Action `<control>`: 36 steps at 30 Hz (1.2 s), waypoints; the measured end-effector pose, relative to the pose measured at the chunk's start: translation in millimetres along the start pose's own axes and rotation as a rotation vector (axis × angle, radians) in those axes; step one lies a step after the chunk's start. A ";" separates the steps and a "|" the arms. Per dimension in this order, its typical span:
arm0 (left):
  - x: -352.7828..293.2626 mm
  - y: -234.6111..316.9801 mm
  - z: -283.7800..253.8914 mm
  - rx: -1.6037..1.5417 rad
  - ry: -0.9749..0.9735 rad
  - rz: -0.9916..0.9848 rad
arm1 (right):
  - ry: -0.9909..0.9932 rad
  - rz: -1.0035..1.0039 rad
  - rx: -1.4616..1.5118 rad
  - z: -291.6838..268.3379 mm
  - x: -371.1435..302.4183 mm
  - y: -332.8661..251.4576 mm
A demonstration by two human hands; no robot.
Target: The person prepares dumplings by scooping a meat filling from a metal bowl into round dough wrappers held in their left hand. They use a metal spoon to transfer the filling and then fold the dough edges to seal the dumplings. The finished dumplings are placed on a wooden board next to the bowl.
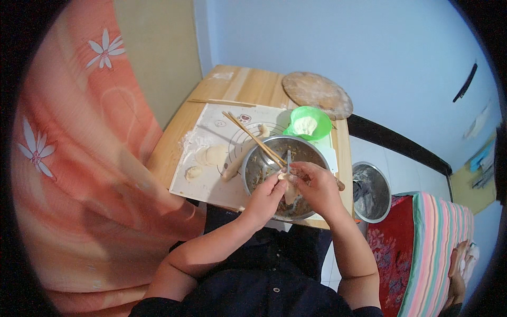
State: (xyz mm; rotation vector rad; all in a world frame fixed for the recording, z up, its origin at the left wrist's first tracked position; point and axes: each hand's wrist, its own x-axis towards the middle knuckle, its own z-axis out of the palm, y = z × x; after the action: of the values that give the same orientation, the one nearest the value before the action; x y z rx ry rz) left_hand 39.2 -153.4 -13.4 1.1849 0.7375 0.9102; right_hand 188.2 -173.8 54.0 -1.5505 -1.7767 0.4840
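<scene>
Far left, an orange flowered curtain [79,158] hangs beside the wooden desk [174,153], well clear of the work. On the desk lies a pale floured mat [206,179], and near its left edge sit small dough rounds [211,155], flattened and set apart, probably so they do not stick to each other. A wooden rolling pin [235,164] lies slanted just beside them, leaning toward the steel bowl [253,164]. A single thin stick [222,101] rests along the mat's far edge.

Now the middle: the steel bowl holds a dark chopped filling and stands at the desk's near edge, close to the body, so the hands work right above it. A pair of chopsticks [248,132] rests across its far-left rim, tips toward the filling, handy for scooping.

Over the bowl, the left hand [266,198] and the right hand [314,187] meet on a dough wrapper [290,191]. The fingers of both are closed on its edge, pinching it between them, seemingly to seal it; any spill would drop back into the bowl.

Behind the bowl, a green bowl [310,124] of white flour sits near the desk's far right side, and a round wooden board [317,95] lies at the far right corner. Off the desk's right edge, a second metal pot [371,191] stands on the floor, next to a striped, flowered cushion [422,248].
</scene>
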 end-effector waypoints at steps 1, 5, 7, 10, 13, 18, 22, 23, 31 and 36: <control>0.2 0.8 1.4 0.030 0.012 0.049 | -0.012 0.002 -0.013 -0.9 0.4 -3.5; -0.1 6.2 1.4 0.253 0.020 0.132 | -0.039 -0.077 -0.003 -0.5 2.5 -4.0; -1.5 11.1 0.6 0.321 0.011 0.139 | -0.039 -0.159 -0.084 -2.3 4.3 -6.8; 2.4 4.0 -6.5 0.181 -0.017 0.006 | -0.050 -0.245 -0.174 -6.1 5.2 -15.3; 7.6 -2.7 -8.7 0.100 -0.008 0.080 | 0.007 -0.249 -0.080 -4.2 2.2 -14.1; 1.1 7.2 -5.8 0.136 -0.036 0.083 | 0.001 -0.267 -0.145 -3.2 -0.1 -16.0; -4.3 16.7 -8.9 0.256 -0.067 0.085 | 0.039 -0.321 -0.108 -3.0 -4.1 -17.5; -5.9 23.2 -7.6 0.184 -0.069 0.048 | 0.066 -0.320 -0.054 -2.6 -5.7 -17.7; -6.7 20.0 -3.4 0.207 -0.104 0.122 | 0.062 -0.277 -0.195 -4.6 -14.6 -19.3; -9.9 29.8 -1.3 0.119 -0.141 -0.019 | 0.082 -0.318 -0.248 -3.8 -20.0 -12.5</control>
State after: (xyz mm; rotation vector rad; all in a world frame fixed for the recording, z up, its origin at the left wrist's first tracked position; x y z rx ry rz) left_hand 27.5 -158.1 15.4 1.3308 0.6943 0.7670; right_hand 182.7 -196.2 59.9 -1.3869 -2.0288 0.0459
